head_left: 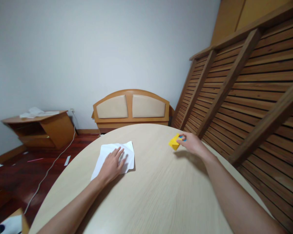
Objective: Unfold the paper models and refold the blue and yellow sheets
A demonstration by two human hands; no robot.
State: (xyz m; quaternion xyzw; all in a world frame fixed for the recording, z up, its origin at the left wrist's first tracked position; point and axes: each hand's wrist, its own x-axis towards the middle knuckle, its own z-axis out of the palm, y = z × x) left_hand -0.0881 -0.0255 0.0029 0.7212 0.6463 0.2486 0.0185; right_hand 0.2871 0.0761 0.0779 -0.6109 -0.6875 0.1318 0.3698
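On the left of the table, a white sheet of paper (104, 152) lies slightly creased, with a lifted edge at its right side. My left hand (112, 164) rests over it, palm down, fingers stretched out and holding nothing. Farther right, my right hand (190, 142) grips a small, angular yellow object (175, 142) with some blue beside the fingers. Its exact kind is unclear. A shadow beneath shows this object just above the table. The right-hand fingers hide part of it.
The round, pale wooden table (151, 191) fills the foreground. A slatted wooden frame (234, 87) leans along the right. Behind stands a headboard (130, 92) with two cream panels. At left are a low cabinet (56, 128) and a white cable (54, 161) across the dark floor.
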